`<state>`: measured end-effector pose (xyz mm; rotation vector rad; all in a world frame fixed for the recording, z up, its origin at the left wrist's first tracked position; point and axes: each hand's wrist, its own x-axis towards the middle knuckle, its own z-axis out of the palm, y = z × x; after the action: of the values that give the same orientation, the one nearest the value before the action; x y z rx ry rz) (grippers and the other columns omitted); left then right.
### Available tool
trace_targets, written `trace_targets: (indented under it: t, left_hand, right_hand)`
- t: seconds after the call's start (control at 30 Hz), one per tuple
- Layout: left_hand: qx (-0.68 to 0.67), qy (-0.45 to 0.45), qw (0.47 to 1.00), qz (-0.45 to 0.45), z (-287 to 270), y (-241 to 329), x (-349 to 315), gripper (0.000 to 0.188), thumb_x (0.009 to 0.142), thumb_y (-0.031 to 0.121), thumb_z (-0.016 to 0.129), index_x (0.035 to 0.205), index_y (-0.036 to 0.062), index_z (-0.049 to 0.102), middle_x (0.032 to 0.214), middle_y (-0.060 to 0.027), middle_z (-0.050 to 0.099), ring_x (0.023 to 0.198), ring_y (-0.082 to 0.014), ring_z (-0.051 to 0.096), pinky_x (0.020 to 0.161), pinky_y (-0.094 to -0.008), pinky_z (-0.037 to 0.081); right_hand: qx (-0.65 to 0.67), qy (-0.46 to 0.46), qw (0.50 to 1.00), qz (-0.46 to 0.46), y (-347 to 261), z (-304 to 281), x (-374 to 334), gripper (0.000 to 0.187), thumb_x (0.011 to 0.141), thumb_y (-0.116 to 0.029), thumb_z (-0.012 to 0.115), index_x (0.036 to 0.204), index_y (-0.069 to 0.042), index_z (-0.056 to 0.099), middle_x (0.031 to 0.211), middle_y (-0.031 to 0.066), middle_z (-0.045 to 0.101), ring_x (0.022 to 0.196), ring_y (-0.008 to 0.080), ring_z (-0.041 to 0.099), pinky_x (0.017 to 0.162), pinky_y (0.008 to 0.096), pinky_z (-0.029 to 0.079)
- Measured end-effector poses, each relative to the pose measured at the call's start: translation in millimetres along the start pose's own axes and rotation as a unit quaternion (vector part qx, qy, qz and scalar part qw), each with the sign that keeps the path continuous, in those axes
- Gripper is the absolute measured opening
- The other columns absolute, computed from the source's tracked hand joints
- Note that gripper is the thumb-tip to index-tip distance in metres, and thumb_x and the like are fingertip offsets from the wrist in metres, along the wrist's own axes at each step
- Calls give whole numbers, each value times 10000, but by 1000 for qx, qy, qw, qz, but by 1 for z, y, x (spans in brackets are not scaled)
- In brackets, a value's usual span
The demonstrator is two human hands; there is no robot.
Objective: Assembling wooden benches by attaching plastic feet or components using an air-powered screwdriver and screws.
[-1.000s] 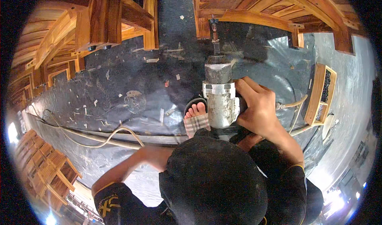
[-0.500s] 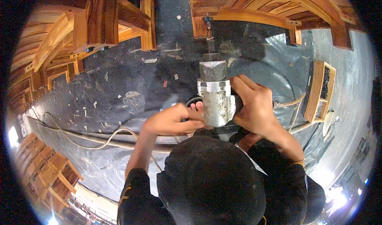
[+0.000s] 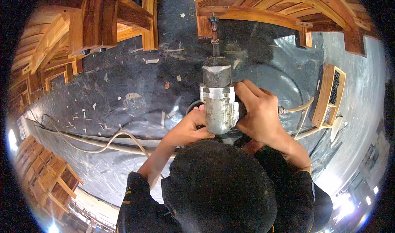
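An air-powered impact driver (image 3: 218, 109) with a worn silver body points away from me. My right hand (image 3: 260, 109) is closed round its handle on the right side, where a hose joins. My left hand (image 3: 191, 126) is curled against the rear left of the body; its fingertips are partly hidden there. A long reddish-brown bit (image 3: 214, 35) reaches forward from the nose. At its tip a small black round piece (image 3: 213, 19) sits against the wooden furniture leg (image 3: 203, 23).
Wooden furniture (image 3: 259, 15) lies ahead, with more wooden frames (image 3: 92, 19) at left. A two-part wooden box (image 3: 323, 95) at right holds small black pieces and silvery ones. A pale hose (image 3: 111, 138) crosses the dark floor sheet (image 3: 144, 76), among scattered scraps.
The driver and my right hand have shifted slightly left. My left hand has come in closer against the driver's rear, its fingers now more hidden.
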<state>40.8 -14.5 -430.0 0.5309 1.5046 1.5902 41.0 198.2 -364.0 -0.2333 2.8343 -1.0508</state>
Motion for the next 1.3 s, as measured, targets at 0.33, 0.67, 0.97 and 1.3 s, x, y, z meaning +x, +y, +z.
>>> trace_targets:
  t: [0.33, 0.67, 0.97, 1.3]
  left_hand:
    - [-77, 14, 995, -63, 4, 6, 2, 172, 731, 101, 671, 880, 16, 665, 853, -73, 667, 897, -173, 580, 952, -357, 323]
    - [-106, 51, 990, -74, 11, 4, 1, 107, 731, 89, 672, 815, 23, 668, 819, -29, 657, 874, -139, 565, 963, -359, 308]
    - [-144, 62, 984, -89, 16, 0, 1, 93, 769, 99, 638, 725, 18, 626, 662, -10, 606, 667, -110, 529, 725, -289, 397]
    - [-234, 74, 967, -76, 19, 10, 4, 171, 818, 76, 578, 661, 18, 539, 581, 6, 496, 544, -85, 446, 517, -246, 342]
  right_hand:
    - [-3, -12, 1000, 1, 2, -1, 0, 508, 485, -74, 706, 957, -99, 520, 789, 67, 530, 677, 313, 599, 561, 397, 503]
    - [-10, -10, 1000, -3, 4, 1, -1, 529, 484, -82, 710, 977, -98, 520, 810, 67, 531, 675, 308, 599, 562, 393, 503]
    - [-15, -4, 1000, 11, 1, -2, 2, 393, 512, -22, 668, 873, -53, 515, 759, 88, 515, 658, 321, 570, 580, 366, 472]
    - [-28, -14, 1000, -1, 3, -2, 4, 506, 499, -66, 696, 971, -98, 517, 801, 66, 527, 693, 310, 598, 562, 404, 494]
